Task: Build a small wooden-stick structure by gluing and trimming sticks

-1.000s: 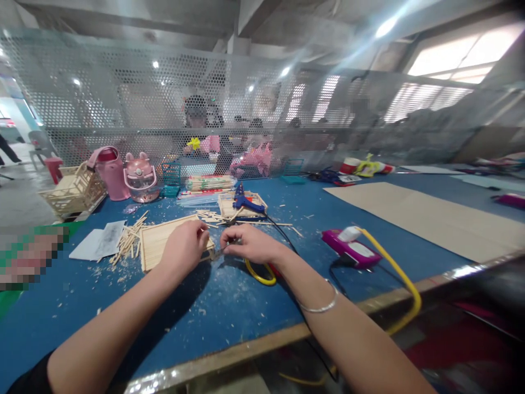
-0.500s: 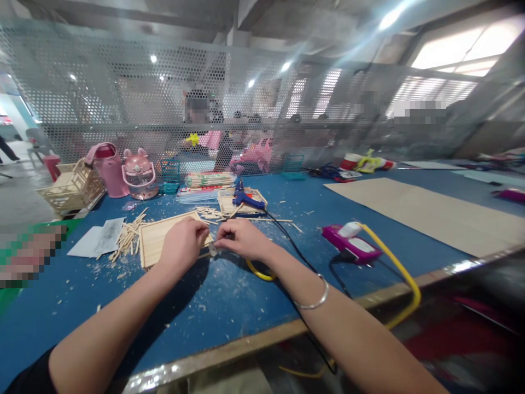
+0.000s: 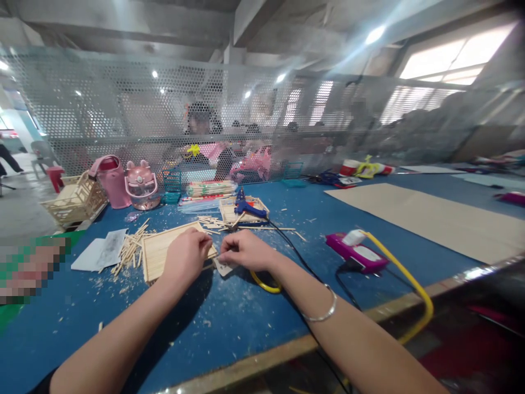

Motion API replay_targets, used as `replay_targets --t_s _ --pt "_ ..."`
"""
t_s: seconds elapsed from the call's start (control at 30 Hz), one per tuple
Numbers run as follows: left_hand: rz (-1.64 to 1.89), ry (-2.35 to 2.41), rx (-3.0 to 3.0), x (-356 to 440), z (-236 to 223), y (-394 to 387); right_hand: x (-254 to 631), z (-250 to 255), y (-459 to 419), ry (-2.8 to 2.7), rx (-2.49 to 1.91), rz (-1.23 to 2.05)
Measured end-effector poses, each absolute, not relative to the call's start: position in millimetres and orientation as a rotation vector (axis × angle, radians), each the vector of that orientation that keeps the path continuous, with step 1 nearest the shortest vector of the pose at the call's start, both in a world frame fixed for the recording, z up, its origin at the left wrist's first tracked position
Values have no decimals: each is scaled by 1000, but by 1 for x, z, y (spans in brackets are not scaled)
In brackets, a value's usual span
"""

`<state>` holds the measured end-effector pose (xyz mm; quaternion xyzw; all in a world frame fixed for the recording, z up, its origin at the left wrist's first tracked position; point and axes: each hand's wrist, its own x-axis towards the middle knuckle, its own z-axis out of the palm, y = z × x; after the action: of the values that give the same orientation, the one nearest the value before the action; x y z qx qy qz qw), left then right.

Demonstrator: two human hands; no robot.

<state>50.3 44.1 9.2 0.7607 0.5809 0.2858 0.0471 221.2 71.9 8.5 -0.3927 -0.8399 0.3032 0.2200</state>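
Note:
My left hand [image 3: 188,253] rests over the right part of a panel [image 3: 158,251] made of thin wooden sticks with a raised rim. Its thumb and fingers are pinched together, and whatever sits between them is too small to make out. Close beside it, my right hand [image 3: 248,250] is also closed in a pinch, the fingertips of both hands a short gap apart. Under the right fingertips is a small pale flat piece [image 3: 223,269]; I cannot tell if they grip it. A blue glue gun [image 3: 249,208] lies on a small wooden stick frame [image 3: 225,210] behind the hands.
Loose sticks [image 3: 131,251] and pale paper sheets [image 3: 100,253] lie left of the panel. A purple power strip [image 3: 356,254] with a yellow cable [image 3: 410,284] is at right. Pink bottles [image 3: 112,183], bundled sticks [image 3: 211,189] and cardboard [image 3: 410,219] lie farther back.
The view has tilted up a little, so everything sits lower. My right fingertips have moved slightly away from my left, and more of the pale flat piece shows below them.

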Motion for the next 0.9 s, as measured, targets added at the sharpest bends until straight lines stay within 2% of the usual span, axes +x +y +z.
replay_targets --t_s 0.27,0.5,0.9 --pt "887 1767 2314 49 6 45 220 10 74 -2238 -1015 708" --pt "864 1778 2273 49 7 46 220 7 73 -2323 -1019 779" --pt "848 1773 2263 50 9 44 221 8 74 -2278 -1023 722"
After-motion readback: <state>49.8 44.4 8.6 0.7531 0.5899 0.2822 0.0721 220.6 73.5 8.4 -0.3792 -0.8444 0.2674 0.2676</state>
